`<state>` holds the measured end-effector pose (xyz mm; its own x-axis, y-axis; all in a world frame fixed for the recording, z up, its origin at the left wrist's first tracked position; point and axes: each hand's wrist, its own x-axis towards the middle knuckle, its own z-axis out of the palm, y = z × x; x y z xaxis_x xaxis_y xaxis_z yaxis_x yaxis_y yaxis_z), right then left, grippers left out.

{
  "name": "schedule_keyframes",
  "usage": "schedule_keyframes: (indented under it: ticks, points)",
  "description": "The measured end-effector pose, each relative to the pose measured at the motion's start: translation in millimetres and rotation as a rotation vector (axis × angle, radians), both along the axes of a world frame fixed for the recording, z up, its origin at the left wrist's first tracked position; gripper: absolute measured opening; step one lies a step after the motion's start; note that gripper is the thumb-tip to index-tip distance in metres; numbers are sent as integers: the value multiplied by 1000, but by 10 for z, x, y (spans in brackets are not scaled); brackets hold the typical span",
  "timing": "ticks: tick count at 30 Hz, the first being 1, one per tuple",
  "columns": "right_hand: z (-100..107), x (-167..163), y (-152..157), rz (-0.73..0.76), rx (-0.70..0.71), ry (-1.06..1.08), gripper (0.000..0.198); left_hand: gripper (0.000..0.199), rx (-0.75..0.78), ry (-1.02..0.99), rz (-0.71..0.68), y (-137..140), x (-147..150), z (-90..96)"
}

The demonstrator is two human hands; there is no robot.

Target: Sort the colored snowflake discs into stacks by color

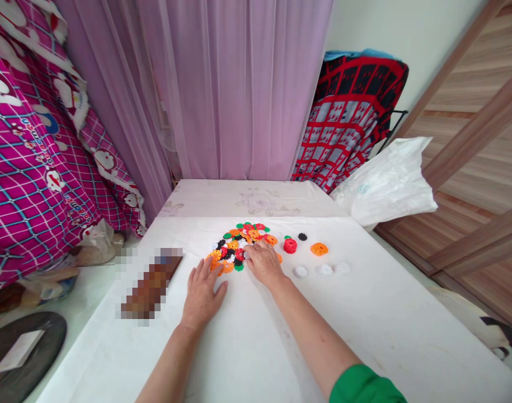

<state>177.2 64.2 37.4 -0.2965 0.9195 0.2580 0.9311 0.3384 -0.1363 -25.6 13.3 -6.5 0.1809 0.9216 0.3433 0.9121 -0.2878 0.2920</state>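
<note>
A loose pile of plastic snowflake discs in orange, red, green, black and white lies on the white-covered table. My left hand rests at the pile's near left edge, fingers spread and touching orange discs. Over the right side of the pile, my right hand has its fingers bent down among the discs; the fingertips are partly hidden. To the right sit a red stack, an orange stack and a black disc. White discs form small groups nearer to me.
A pixelated brown object lies on the table's left side. A white plastic bag hangs by the far right edge. Purple curtains stand behind the table, and a dark round stool is at the lower left.
</note>
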Motion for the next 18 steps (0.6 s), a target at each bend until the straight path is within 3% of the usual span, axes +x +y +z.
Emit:
schedule_keyframes:
  ticks: [7, 13, 18]
  points:
    - [-92, -30, 23, -66, -8, 150, 35, 39, 11, -20, 1, 3, 1, -1]
    - [-94, -72, -57, 1, 87, 266, 27, 40, 0, -12, -1, 1, -1, 7]
    - [-103, 40, -225, -7, 177, 483, 24, 39, 10, -12, 0, 8, -18, 4]
